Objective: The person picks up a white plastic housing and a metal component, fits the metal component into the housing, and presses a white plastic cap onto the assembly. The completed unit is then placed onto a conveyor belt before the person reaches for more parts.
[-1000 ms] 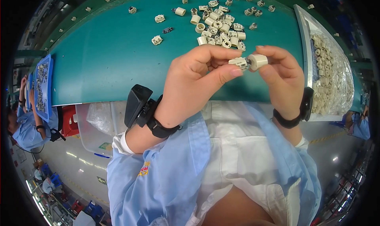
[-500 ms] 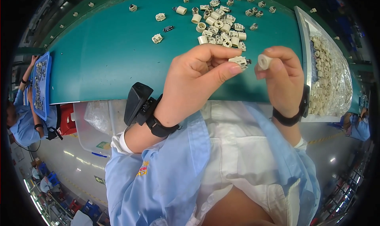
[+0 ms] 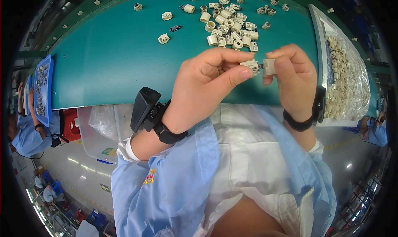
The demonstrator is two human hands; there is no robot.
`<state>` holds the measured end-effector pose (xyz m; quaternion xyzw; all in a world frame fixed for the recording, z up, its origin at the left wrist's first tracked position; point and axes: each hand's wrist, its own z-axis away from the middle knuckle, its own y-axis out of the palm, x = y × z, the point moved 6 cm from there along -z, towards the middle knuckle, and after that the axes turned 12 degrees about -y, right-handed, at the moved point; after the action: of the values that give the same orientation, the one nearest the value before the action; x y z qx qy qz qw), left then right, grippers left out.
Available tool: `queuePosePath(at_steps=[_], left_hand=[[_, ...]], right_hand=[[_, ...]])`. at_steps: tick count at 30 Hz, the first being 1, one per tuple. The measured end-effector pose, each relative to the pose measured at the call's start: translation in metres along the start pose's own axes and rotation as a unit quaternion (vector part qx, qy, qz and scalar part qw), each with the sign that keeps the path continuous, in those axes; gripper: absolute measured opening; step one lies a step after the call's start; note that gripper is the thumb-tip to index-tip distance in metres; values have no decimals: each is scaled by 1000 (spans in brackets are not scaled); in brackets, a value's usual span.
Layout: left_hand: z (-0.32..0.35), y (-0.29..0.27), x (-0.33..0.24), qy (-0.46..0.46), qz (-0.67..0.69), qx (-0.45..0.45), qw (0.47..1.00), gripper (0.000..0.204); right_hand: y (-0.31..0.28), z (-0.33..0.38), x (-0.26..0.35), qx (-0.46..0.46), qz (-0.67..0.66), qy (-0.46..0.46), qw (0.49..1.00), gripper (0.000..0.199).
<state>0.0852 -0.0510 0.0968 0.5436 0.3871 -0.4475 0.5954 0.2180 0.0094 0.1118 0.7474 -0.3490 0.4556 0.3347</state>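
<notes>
My left hand (image 3: 209, 77) pinches a small cream plastic part (image 3: 250, 65) between thumb and forefinger; a dark tip sticks out of its right end. In a pinch of its own, my right hand (image 3: 295, 77) holds a short cream cylindrical cap (image 3: 269, 67). The cap's left end meets the dark tip, and I cannot tell how far the tip reaches inside. Just beyond the hands lies a heap of cream caps and parts (image 3: 229, 25) on the green work surface (image 3: 112, 62). A dark part (image 3: 175, 28) lies left of the heap.
On the right, a tray (image 3: 319, 58) holds a clear plastic bag (image 3: 354, 79) full of cream caps. At the far left stands a blue tray (image 3: 50, 87) of small parts, with a co-worker's arms (image 3: 31, 98) beside it. Several small parts lie scattered along the far side.
My right hand has moved left and turned the cap, so its end now meets the part's dark tip. The left hand has stayed nearly still. At far left, the co-worker's arms have shifted.
</notes>
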Motion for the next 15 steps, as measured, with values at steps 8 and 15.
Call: queuePosePath(at_steps=[8,15], left_hand=[[0,3,5,-18,13,13,1000,23],[-5,1,12,-41,51,17,998,22]], right_hand=[[7,2,4,11,59,-2,998,14],[7,5,-5,14,41,-13,999,14]])
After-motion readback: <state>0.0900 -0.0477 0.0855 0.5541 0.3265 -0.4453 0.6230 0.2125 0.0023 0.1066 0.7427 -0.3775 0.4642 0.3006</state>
